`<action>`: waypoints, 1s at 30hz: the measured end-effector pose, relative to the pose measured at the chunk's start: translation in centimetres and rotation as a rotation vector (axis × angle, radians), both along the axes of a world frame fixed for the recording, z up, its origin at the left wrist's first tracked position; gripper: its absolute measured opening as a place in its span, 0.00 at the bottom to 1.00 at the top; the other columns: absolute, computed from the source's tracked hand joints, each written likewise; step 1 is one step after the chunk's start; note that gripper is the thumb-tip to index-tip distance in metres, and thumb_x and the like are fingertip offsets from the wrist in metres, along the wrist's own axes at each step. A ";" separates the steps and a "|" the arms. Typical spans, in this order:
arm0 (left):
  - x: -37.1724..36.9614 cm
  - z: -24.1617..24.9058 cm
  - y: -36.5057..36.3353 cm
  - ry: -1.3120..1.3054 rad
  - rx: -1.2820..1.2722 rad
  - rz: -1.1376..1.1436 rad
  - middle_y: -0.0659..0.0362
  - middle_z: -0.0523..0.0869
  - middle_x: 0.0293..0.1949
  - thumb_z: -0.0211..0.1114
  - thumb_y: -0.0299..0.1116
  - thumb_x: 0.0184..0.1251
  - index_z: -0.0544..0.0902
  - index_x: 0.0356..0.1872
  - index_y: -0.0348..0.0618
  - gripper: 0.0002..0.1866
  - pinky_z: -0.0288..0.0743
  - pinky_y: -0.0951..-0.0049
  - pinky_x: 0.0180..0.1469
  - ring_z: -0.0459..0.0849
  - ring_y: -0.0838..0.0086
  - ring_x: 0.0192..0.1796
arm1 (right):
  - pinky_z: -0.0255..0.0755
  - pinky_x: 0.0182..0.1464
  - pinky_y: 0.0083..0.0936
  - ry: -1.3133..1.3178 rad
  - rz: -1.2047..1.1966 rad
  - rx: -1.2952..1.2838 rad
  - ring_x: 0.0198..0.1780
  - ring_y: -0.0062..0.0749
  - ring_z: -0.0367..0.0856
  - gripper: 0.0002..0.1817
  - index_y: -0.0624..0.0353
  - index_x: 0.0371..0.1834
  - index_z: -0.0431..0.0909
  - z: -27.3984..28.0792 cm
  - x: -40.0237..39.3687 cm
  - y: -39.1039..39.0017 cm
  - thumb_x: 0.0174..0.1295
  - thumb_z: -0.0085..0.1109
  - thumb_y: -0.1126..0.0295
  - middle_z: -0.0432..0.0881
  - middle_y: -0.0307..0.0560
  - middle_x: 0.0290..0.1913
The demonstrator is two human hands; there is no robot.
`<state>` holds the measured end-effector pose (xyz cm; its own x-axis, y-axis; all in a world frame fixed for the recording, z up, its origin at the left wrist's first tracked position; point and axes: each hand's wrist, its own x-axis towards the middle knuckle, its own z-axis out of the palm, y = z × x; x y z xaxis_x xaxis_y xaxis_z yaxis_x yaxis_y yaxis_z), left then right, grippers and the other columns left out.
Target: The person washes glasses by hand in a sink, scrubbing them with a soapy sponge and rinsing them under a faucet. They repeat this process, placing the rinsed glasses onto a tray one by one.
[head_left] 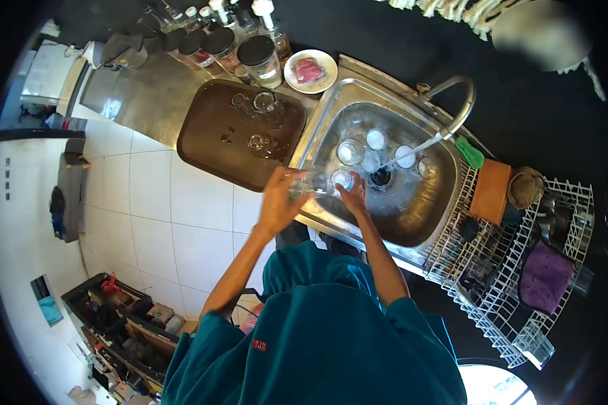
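Observation:
Over the near left rim of the metal sink [405,233], my left hand [280,202] is wrapped round a clear glass [307,185]. My right hand [353,196] grips another glass [342,179] at the sink's left side. Several foamy glasses stand in the basin, among them one glass [350,152] at the left and another [377,139] farther back. Water runs from the curved faucet [463,111] toward the glass below it [405,156]. Left of the sink, a brown tray [209,145] bears several clear glasses [265,102].
Behind the tray stand lidded jars [258,61] and a plate [329,71] with a pink item. Right of the sink are a green cloth [469,153], an orange-brown block [490,192] and a white wire rack [479,320] with a purple cloth [546,277].

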<state>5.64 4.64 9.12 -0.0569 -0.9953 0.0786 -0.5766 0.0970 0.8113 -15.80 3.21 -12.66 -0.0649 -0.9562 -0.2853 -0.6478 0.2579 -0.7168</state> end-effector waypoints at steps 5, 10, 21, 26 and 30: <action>9.4 1.2 0.6 -0.231 0.062 0.290 0.54 0.74 0.37 0.74 0.28 0.46 0.80 0.45 0.43 0.21 0.72 0.65 0.39 0.77 0.60 0.39 | 0.62 0.60 0.45 0.140 0.046 0.135 0.60 0.52 0.67 0.43 0.53 0.62 0.59 2.6 2.8 -0.7 0.43 0.71 0.57 0.66 0.57 0.58; 16.3 -4.7 -2.6 -0.471 -0.051 0.428 0.47 0.76 0.42 0.73 0.34 0.48 0.78 0.47 0.43 0.23 0.72 0.58 0.46 0.77 0.51 0.44 | 0.62 0.59 0.44 0.255 0.132 0.144 0.59 0.48 0.69 0.42 0.53 0.60 0.62 3.2 2.2 -1.4 0.39 0.71 0.58 0.70 0.53 0.56; 14.3 -6.8 -7.5 -0.481 -0.081 0.417 0.51 0.79 0.48 0.69 0.38 0.52 0.76 0.54 0.47 0.25 0.70 0.60 0.53 0.76 0.54 0.51 | 0.68 0.51 0.42 0.008 -0.211 -0.158 0.49 0.48 0.73 0.37 0.53 0.55 0.68 6.5 -4.6 0.0 0.35 0.71 0.65 0.75 0.54 0.45; 10.0 -4.0 -6.2 -0.514 -0.424 0.544 0.53 0.80 0.47 0.65 0.36 0.57 0.76 0.52 0.43 0.21 0.69 0.62 0.51 0.77 0.56 0.48 | 0.65 0.52 0.42 0.059 -0.231 -0.343 0.49 0.50 0.71 0.39 0.58 0.57 0.70 9.6 -6.6 -2.7 0.35 0.71 0.65 0.75 0.54 0.43; 0.6 -2.3 -5.1 -0.062 -0.384 0.295 0.55 0.79 0.48 0.62 0.32 0.61 0.79 0.47 0.43 0.13 0.70 0.68 0.46 0.76 0.67 0.49 | 0.62 0.56 0.43 -0.033 -0.287 -0.351 0.49 0.49 0.71 0.41 0.58 0.61 0.65 11.1 -7.3 -4.2 0.39 0.70 0.62 0.76 0.53 0.45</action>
<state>6.26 -0.47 6.85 0.2076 -0.8691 0.4489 -0.6704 0.2077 0.7123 -23.08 -1.04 -1.60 -0.3374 -0.9402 0.0465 -0.5608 0.1611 -0.8121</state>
